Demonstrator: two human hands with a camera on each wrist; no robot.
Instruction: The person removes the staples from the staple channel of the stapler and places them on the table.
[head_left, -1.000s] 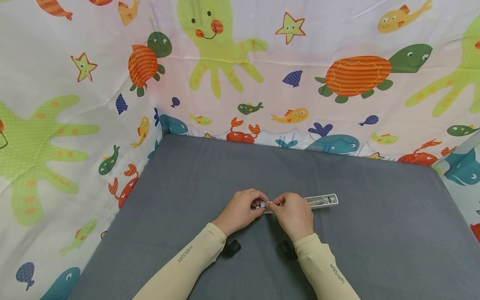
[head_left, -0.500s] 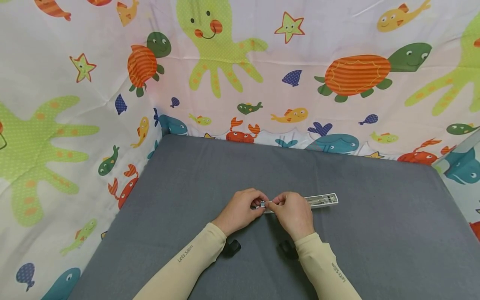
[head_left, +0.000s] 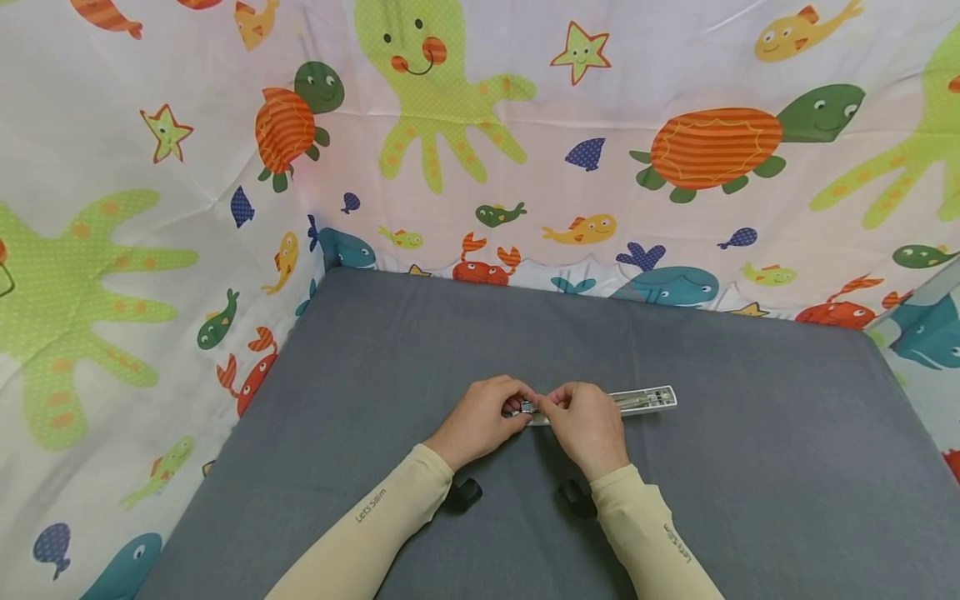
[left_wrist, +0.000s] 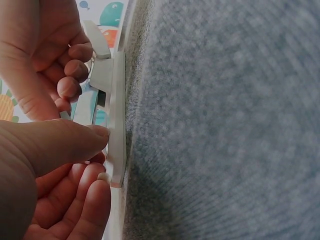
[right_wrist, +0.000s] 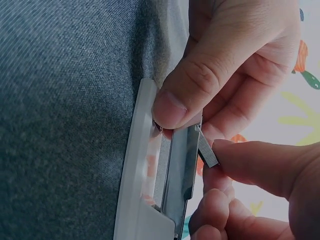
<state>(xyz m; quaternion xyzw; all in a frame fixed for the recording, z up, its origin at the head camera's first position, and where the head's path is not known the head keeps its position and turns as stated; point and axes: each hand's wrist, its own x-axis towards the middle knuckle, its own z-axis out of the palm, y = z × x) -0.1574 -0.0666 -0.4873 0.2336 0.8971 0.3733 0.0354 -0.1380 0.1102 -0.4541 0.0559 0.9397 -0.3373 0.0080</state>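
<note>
- Pinching hard here, the left hand (head_left: 483, 419) has thumb and forefinger closed on the front end of a shiny dark metal staple channel (right_wrist: 180, 170), part of a long, narrow white stapler (head_left: 648, 402).
- Look at that left thumb, its tip wedged right between the channel and the stapler's white plastic base (right_wrist: 134, 150); the other left fingers fold in loosely behind it.
- Over to the right hand (head_left: 588, 425), and it's a fine grip: thumb and forefinger pressed together on a short, silver, ridged strip of staples (right_wrist: 208, 151), the remaining fingers curled beneath.
- The strip sits tilted just outside the channel, its upper end right by the channel's edge beside the left fingers; whether the two touch, I cannot tell.
- And the stapler itself? Flat on the bench (head_left: 750, 433), a wide surface under dark grey cloth, front end under the left hand, the far end poking out past the right.
- Beige sleeves (head_left: 367, 517) cover both forearms, with a white sea-creature curtain (head_left: 540, 167) rising behind the bench.
</note>
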